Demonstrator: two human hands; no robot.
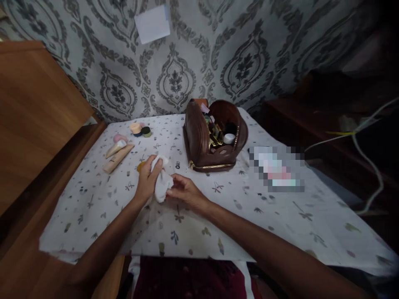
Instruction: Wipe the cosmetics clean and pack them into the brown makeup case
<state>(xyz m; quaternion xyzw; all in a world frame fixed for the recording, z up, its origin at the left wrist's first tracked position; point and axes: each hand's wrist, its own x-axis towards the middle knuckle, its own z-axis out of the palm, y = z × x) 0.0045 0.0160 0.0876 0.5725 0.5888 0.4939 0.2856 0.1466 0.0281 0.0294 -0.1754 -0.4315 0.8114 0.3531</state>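
A crumpled white cloth [162,182] is between my hands, above the table. My left hand [147,178] is closed on its left side, thumb on top. On the cloth's right edge, my right hand [187,192] has its thumb and fingers pinched in; whether something lies inside the folds is hidden. Just beyond my left fingers a small amber-yellow round thing [141,166] shows, partly covered by the hand. Past my hands stands a brown cosmetic bag [212,158], unzipped, with a white-lidded jar [229,138] and several gold-coloured items [215,135] inside.
On the left lie a beige tube [118,159], a cream tube with a white cap [115,148] and a pink round item [120,138]. Behind them are a peach-lidded jar [136,128] and a dark-lidded jar [146,132]. A pixelated object [277,168] lies right. A wooden panel [40,104] borders the left.
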